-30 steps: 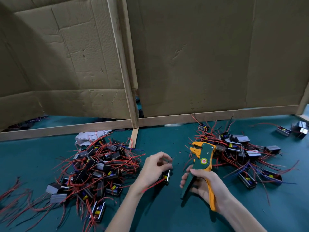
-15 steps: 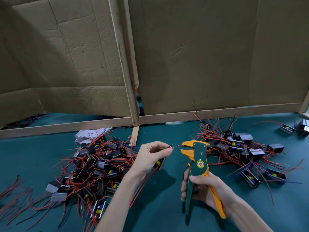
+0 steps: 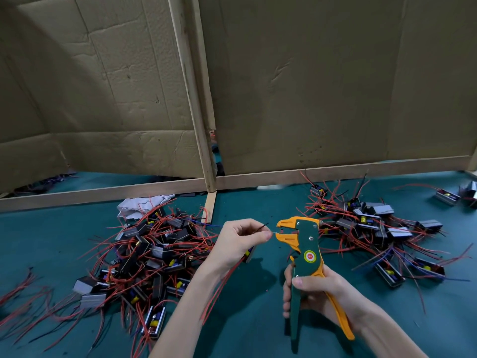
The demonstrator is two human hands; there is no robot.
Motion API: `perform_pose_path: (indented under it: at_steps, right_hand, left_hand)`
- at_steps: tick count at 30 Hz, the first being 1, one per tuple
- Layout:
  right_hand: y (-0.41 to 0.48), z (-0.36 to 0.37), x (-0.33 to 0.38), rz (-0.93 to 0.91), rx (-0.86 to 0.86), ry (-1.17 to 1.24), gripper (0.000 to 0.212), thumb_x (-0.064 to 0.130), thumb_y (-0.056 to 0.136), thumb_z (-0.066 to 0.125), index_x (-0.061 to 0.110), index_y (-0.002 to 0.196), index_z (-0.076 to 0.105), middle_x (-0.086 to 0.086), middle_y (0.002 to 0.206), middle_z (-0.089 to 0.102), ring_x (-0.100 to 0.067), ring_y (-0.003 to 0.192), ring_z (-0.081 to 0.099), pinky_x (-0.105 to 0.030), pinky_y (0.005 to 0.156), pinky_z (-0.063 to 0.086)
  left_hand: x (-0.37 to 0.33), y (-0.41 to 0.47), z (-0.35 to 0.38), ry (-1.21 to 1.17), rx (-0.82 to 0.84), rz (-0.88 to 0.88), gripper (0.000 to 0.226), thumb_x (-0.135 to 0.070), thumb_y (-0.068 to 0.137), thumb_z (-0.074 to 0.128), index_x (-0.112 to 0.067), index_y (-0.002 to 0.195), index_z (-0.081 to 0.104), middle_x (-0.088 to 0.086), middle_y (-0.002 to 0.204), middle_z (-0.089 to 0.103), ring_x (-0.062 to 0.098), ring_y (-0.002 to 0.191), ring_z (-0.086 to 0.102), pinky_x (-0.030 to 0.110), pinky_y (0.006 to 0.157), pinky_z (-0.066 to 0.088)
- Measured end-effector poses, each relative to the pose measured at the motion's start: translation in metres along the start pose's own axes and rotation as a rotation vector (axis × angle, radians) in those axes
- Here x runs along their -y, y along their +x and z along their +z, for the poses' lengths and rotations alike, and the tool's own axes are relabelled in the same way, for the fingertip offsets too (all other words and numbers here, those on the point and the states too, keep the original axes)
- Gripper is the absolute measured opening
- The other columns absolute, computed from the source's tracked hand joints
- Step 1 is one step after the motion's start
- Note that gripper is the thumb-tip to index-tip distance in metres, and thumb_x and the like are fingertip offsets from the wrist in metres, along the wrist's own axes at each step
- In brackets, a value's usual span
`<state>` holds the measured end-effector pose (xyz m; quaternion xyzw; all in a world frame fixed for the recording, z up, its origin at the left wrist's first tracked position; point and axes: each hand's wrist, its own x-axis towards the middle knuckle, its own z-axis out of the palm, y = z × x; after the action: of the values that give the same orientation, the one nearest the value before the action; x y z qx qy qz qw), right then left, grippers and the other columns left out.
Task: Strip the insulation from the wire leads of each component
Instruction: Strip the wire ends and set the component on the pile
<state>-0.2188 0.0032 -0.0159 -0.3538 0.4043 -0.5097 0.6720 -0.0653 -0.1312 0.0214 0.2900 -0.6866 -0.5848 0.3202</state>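
Note:
My left hand (image 3: 241, 241) pinches the thin wire leads of a small black component (image 3: 249, 253) that hangs under the palm, with red leads (image 3: 219, 290) trailing down past my wrist. One lead tip reaches into the orange jaws of the green and orange wire stripper (image 3: 302, 251). My right hand (image 3: 313, 293) grips the stripper by its handles, and it stands upright with the jaws pointing left. A black lead end sticks up above my left fingers.
A heap of black components with red leads (image 3: 147, 254) lies left of my hands, and another heap (image 3: 374, 228) lies to the right, on the green table top (image 3: 258, 332). Cardboard walls on wooden rails (image 3: 309, 174) close off the back. Crumpled white cloth (image 3: 139, 205) lies behind the left heap.
My left hand lifted the component from the table and brought a lead to the stripper. My right hand raised the stripper upright, and the jaws now meet the lead tip.

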Motion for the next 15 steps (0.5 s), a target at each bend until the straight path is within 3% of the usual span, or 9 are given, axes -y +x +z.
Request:
perform_pose_path:
  at_steps: [7, 12, 15]
  right_hand:
    - [-0.003, 0.002, 0.001, 0.037, -0.029, -0.035, 0.031, 0.019, 0.067, 0.083, 0.003, 0.084, 0.064, -0.026, 0.076, 0.058, -0.036, 0.067, 0.06, -0.049, 0.07, 0.053]
    - [-0.001, 0.01, -0.004, 0.055, -0.156, -0.062, 0.032, 0.028, 0.059, 0.086, 0.009, 0.072, 0.064, -0.023, 0.064, 0.054, -0.031, 0.053, 0.055, -0.039, 0.055, 0.051]
    - [0.002, 0.02, -0.01, 0.075, -0.258, -0.087, 0.033, 0.032, 0.058, 0.085, 0.01, 0.063, 0.061, -0.02, 0.058, 0.053, -0.028, 0.047, 0.053, -0.033, 0.049, 0.049]
  left_hand:
    - [-0.003, -0.002, -0.002, 0.036, 0.034, -0.021, 0.01, -0.003, 0.082, 0.069, -0.009, 0.074, 0.068, 0.018, 0.073, 0.051, 0.025, 0.069, 0.039, 0.028, 0.056, 0.033]
    - [-0.005, -0.002, -0.004, 0.057, 0.043, -0.031, 0.011, -0.003, 0.083, 0.068, -0.009, 0.074, 0.068, 0.016, 0.074, 0.051, 0.023, 0.071, 0.04, 0.028, 0.059, 0.034]
    - [-0.003, 0.0, -0.005, 0.045, 0.028, -0.054, 0.013, -0.003, 0.083, 0.067, -0.012, 0.073, 0.067, 0.006, 0.067, 0.056, 0.015, 0.062, 0.045, 0.02, 0.059, 0.037]
